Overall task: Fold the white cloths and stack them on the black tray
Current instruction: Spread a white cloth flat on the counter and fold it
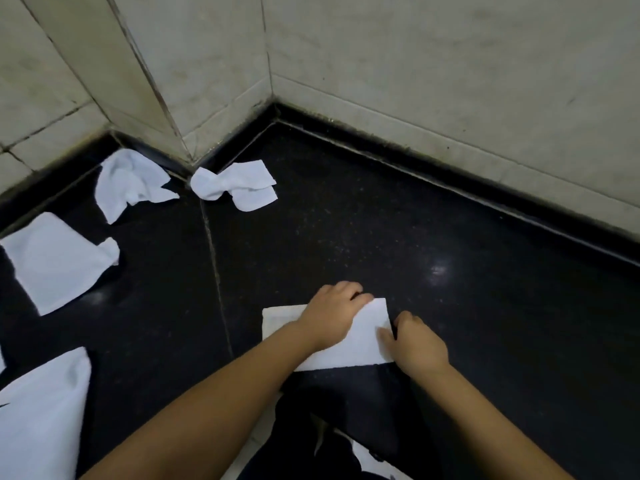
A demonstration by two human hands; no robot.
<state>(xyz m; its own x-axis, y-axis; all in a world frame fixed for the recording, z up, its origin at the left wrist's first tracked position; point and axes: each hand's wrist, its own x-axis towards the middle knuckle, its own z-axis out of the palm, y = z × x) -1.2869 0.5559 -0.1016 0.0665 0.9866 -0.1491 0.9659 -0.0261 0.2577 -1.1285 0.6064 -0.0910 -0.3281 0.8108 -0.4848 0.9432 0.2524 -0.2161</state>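
Five white terry cloths lie on the glossy black speckled stone surface (346,220) that runs into a corner of pale tiled walls (433,64). The one being worked, a flat folded white rectangle of cloth (360,337), sits near the front, just ahead of the person's body. The left hand (332,313) lies palm-down across its middle and far edge, its fingers (360,296) curled over the upper right corner and pressing the fabric flat. The right hand (415,341) rests at the cloth's right edge, its fingers (403,318) bent and close together, the thumb on the fabric; whether it pinches the edge or only presses on it cannot be told.

Well apart, at the far left by the wall, lies a crumpled white cloth (131,181), and near it, right at the jutting wall corner, a twisted white cloth (235,185) knotted in the middle. A spread white cloth (55,261) lies at the left edge, one corner turned up. A larger white cloth (41,410) fills the lower left corner. The black tray cannot be made out.
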